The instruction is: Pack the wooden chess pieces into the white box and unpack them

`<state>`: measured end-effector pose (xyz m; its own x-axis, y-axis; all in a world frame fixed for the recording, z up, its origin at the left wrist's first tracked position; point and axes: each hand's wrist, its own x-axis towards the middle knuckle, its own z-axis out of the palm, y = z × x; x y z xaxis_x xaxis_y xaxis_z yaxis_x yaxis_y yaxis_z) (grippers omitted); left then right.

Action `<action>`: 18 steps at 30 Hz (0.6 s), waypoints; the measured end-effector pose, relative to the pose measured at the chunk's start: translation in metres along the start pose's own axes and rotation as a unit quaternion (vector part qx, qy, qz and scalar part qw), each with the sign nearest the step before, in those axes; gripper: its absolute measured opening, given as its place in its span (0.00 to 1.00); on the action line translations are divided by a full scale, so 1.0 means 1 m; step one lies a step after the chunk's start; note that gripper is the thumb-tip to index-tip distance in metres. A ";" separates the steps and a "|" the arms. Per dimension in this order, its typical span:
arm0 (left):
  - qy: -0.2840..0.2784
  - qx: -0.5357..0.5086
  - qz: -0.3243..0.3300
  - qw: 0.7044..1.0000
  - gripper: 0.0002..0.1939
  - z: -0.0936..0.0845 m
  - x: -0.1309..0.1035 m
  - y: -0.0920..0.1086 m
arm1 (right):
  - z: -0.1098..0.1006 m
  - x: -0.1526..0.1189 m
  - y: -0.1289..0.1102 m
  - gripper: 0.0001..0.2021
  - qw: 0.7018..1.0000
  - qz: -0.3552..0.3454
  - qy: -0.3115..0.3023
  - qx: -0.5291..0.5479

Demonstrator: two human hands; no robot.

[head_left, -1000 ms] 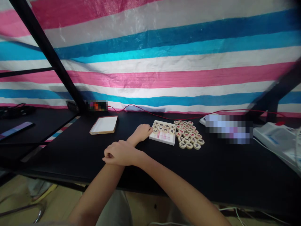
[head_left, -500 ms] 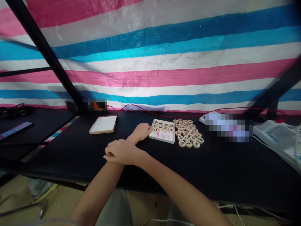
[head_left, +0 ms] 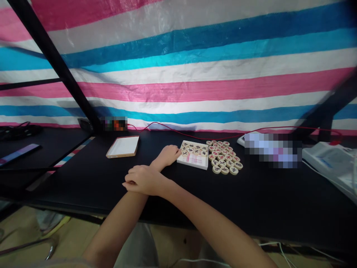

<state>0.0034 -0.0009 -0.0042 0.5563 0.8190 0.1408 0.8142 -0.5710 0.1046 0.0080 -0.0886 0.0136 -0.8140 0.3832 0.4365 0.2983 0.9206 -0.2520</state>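
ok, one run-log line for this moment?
left hand: at left edge of white box | right hand: over left wrist | in box: character discs | beside box: loose discs | farther left: shallow tray

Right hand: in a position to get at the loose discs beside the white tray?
Probably yes. The right hand lies across the left forearm, so it would have to lift off and swing right, but the near side of the loose discs looks unobstructed.
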 end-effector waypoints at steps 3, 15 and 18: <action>0.002 -0.004 -0.003 1.000 0.21 0.000 0.000 0.000 | -0.001 -0.004 0.001 0.16 1.000 0.004 0.015 -0.008; 0.014 0.010 0.004 1.000 0.21 0.002 0.001 0.000 | 0.004 -0.004 0.001 0.17 0.995 -0.027 0.054 -0.080; 0.015 0.007 0.005 1.000 0.21 0.000 0.000 0.002 | 0.005 -0.005 0.002 0.18 0.991 -0.037 0.062 -0.108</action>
<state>0.0049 -0.0018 -0.0040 0.5600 0.8107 0.1706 0.8106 -0.5787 0.0890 0.0102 -0.0888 0.0062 -0.7747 0.3072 0.5526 0.3505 0.9361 -0.0291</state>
